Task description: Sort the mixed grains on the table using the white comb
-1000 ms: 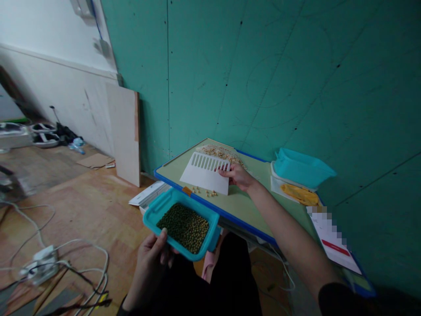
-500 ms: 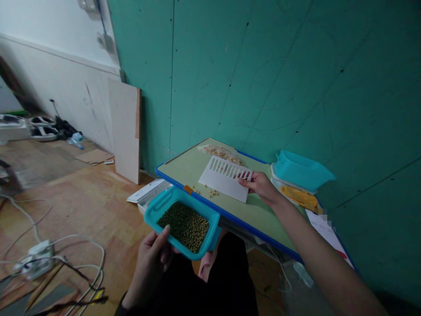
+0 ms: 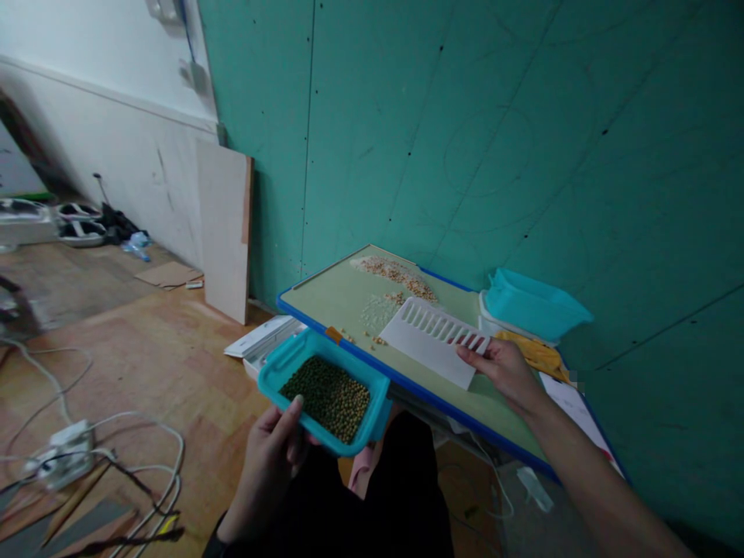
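My left hand [image 3: 273, 449] grips the near corner of a teal tray [image 3: 380, 403] filled with green beans [image 3: 326, 397], held just below the table's front edge. My right hand [image 3: 504, 367] pinches the right end of a white slotted scraper [image 3: 431, 341], lifted over the green tabletop [image 3: 337, 298]. A few loose pale beans [image 3: 372, 338] lie near the table's blue front edge. A long pile of pale grains [image 3: 395, 273] lies at the back of the table.
A teal container [image 3: 532, 304] and a yellow item on a white tray [image 3: 532, 353] sit at the table's right, with a paper beside. A board [image 3: 224, 229] leans on the teal wall. Cables and a power strip [image 3: 67, 457] lie on the wooden floor.
My right hand has carried the white scraper to the right, away from the loose beans. A faint patch of small grains now shows where it was. The tray has stayed put.
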Available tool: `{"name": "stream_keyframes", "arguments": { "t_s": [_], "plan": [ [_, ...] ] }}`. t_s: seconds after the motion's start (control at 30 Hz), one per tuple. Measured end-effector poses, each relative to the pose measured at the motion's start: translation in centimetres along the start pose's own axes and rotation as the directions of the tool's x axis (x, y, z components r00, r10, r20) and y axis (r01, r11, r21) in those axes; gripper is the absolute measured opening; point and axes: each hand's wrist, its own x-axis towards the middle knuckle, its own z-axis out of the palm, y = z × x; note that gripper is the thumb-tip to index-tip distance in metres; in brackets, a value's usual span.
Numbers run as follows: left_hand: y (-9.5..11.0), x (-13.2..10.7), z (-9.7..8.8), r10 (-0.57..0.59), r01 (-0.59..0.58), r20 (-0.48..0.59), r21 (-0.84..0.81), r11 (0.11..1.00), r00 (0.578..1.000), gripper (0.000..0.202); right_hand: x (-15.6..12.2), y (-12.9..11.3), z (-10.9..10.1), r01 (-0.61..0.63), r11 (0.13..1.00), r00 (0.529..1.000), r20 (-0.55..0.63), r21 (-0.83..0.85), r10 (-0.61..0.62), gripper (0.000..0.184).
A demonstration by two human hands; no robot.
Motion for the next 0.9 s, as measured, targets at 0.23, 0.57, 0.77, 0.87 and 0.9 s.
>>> {"name": "stream_keyframes", "arguments": {
  "t_s": [0.23, 0.57, 0.77, 0.87, 0.9],
  "plan": [
    [-0.2, 0.2, -0.2, 0.0, 0.0, 0.017, -0.014, 1.0, 1.0, 0.055, -0.9, -0.3, -0.2, 0.043, 0.996, 0.999, -0.004, -0.077, -0.043, 0.046],
    [-0.2, 0.0, 0.0, -0.008, 0.008, 0.002, -0.041, 0.999, 1.0, 0.053, -1.1, -1.1, 0.8, 0.026, 0.996, 0.999, 0.024, -0.083, -0.024, 0.049],
    [0.0, -0.1, 0.1, -0.011, 0.011, 0.007, -0.044, 0.999, 1.0, 0.053, -0.8, -2.0, 2.1, 0.029, 0.998, 0.998, 0.062, -0.05, -0.026, 0.047],
    [0.2, -0.2, 0.2, -0.006, 0.005, -0.015, -0.051, 0.999, 1.0, 0.055, -1.1, -2.7, 2.5, 0.054, 0.997, 0.995, 0.085, -0.064, -0.049, 0.042],
    [0.2, -0.2, 0.2, -0.006, 0.005, -0.016, -0.053, 0.999, 1.0, 0.055, -1.2, -2.7, 2.6, 0.061, 0.996, 0.995, 0.077, -0.068, -0.056, 0.041]
  ]
}}
